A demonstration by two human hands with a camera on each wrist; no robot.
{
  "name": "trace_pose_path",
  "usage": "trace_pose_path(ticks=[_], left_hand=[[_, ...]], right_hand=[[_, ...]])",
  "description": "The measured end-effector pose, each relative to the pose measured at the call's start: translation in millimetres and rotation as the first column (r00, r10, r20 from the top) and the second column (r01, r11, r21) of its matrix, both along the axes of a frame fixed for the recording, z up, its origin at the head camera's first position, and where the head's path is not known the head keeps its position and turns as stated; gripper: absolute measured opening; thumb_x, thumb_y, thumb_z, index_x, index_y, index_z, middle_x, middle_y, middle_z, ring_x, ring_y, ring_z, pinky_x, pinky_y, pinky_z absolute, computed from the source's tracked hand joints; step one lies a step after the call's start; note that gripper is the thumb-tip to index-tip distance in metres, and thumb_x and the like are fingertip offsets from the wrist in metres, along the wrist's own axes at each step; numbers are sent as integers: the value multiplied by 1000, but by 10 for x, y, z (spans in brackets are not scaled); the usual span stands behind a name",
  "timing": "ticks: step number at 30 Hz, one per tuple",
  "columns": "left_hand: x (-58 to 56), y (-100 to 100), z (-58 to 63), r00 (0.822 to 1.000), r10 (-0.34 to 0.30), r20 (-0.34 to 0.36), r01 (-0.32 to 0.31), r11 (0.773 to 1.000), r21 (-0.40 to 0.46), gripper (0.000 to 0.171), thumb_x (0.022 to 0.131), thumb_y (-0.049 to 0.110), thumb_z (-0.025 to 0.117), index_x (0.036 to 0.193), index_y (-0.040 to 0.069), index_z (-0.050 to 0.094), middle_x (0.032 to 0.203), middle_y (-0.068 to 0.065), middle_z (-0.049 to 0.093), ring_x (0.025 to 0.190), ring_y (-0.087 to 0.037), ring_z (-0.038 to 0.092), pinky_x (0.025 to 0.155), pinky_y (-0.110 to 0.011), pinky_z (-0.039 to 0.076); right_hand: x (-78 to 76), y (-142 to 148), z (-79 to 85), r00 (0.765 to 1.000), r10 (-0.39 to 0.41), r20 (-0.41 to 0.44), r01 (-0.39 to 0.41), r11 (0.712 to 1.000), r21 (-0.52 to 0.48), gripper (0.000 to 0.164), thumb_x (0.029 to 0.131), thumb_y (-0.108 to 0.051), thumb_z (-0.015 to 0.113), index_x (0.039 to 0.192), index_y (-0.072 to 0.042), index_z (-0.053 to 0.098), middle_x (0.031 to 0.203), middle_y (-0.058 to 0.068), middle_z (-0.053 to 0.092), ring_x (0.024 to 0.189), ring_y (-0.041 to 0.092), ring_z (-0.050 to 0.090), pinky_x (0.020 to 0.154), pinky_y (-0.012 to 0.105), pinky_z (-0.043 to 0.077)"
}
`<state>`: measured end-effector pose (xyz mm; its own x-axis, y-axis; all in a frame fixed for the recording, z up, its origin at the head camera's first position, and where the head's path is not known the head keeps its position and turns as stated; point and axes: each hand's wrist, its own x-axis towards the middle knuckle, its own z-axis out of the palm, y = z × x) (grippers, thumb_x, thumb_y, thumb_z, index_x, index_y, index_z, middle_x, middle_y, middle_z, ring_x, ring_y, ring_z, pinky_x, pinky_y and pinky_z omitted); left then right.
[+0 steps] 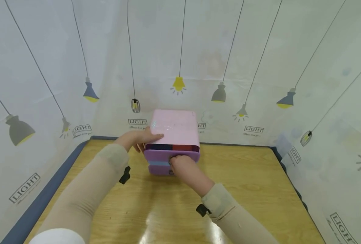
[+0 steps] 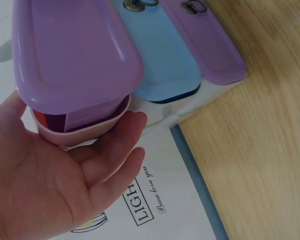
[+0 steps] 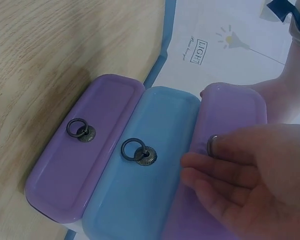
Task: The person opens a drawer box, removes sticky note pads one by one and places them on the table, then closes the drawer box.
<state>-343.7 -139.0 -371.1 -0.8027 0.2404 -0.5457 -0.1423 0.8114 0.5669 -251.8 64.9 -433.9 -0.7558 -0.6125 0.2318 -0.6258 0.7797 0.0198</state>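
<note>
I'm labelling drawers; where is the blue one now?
In the right wrist view, the blue drawer is near the centre, between the lower purple drawer to its left and the upper purple drawer at right.

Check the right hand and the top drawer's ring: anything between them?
Nothing visible. The right hand grips the ring on the top purple drawer directly. The left hand rests against the pink cabinet, away from that ring.

A yellowish wood-grain counter (image 1: 244, 189) carries a pink-topped three-drawer chest (image 1: 175, 127), upright near the back edge; glossy reflections (image 1: 145, 230) streak the wood toward the near side.
</note>
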Motion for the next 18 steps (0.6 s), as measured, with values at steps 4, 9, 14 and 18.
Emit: trace_pose_path(ticks=[4,9,14,18], left_hand=[[2,2,1,1000,-8,1,8,1000,0,105,92,67,43,152,1,-12,132,-30,45,95,-36,64,86,-48,52],[1,-6,-16,1000,-4,0,4,1000,13,103,92,67,43,152,2,-10,133,-30,45,97,-37,63,89,-50,51],[7,-12,-26,1000,-1,-12,1,1000,20,99,93,66,44,152,3,-5,132,-30,45,99,-38,62,88,-50,51],[15,-12,-23,1000,8,-8,-8,1000,25,100,92,65,45,152,3,-6,135,-31,42,102,-40,61,88,-51,51]], right_hand=[[51,15,29,1000,3,-13,-3,1000,-8,30,95,-12,61,66,-10,56,61,1,58,56,17,59,52,35,51],[98,21,49,1000,-1,6,1,1000,-8,28,91,-14,67,66,-11,55,61,1,58,56,17,59,53,35,51],[143,11,47,1000,-17,21,17,1000,7,25,88,-18,72,69,-11,58,65,2,62,59,19,62,56,36,52],[204,-2,50,1000,3,-18,-2,997,73,23,88,-16,71,69,-13,58,65,-1,63,59,14,61,55,32,51]])
